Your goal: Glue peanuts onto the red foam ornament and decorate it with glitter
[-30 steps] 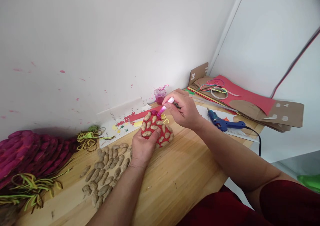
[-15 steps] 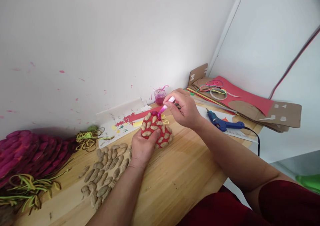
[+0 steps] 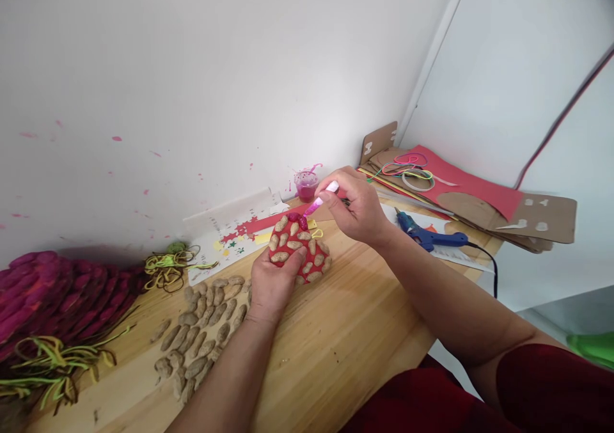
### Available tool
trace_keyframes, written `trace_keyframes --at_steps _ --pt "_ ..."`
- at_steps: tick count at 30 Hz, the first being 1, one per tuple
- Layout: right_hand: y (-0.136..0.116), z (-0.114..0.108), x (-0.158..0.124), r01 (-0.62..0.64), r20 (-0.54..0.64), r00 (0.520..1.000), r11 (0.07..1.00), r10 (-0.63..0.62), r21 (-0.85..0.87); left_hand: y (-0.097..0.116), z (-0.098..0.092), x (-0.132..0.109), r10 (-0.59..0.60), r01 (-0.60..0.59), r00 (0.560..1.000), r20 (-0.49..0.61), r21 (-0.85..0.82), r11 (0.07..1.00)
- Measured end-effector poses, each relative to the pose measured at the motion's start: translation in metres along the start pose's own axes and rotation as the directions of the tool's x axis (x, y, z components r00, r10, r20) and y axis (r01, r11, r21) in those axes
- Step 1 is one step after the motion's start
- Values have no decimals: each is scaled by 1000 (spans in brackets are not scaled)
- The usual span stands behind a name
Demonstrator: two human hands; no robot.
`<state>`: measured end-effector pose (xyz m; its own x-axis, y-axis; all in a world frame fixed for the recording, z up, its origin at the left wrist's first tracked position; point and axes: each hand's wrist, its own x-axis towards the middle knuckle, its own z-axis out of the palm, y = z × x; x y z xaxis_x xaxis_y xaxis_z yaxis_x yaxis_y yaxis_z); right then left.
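Note:
My left hand [image 3: 275,279] grips a red disc [image 3: 288,246] covered with glued peanuts, the thumb pressed on its face. Peanuts at the disc's far edge [image 3: 298,219] are wet with magenta paint; the others on it are plain tan. Between the fingertips of my right hand [image 3: 352,206] is a paintbrush [image 3: 323,197] with a white handle smeared pink. Its tip points down at the magenta peanuts and seems to touch them. Just behind the brush, against the wall, stands a clear cup of magenta paint [image 3: 306,187].
Loose peanuts [image 3: 196,334] lie left of my forearm. Magenta-painted pieces [image 3: 57,295] are stacked at far left, with green-yellow strings [image 3: 52,366]. A blue glue gun [image 3: 426,233] with its cord rests at right, before cardboard and red sheets [image 3: 480,183]. Paper [image 3: 206,244] with small stars lies behind.
The brush has tilted slightly and its handle end has moved a little right with my right hand. My left hand keeps the peanut disc in nearly the same place.

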<state>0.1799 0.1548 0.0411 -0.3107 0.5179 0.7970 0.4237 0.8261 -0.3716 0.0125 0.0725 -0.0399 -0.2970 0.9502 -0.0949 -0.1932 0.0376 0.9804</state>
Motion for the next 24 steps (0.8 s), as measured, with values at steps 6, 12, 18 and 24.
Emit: trace_keyframes --at_steps 6,12,18,24 --pt "2 0 0 -19 13 1000 1000 19 19 -3 -2 2 -9 10 1000 18 -45 999" --pt "4 1 0 1 2 1000 997 -1 72 -8 -4 4 0 1 1000 24 -61 998" --pt "4 1 0 -1 9 1000 999 1 39 -6 -3 4 -2 3 1000 24 -54 999" --pt "1 1 0 20 24 999 997 -22 71 -5 -2 3 13 -12 1000 22 -56 998"
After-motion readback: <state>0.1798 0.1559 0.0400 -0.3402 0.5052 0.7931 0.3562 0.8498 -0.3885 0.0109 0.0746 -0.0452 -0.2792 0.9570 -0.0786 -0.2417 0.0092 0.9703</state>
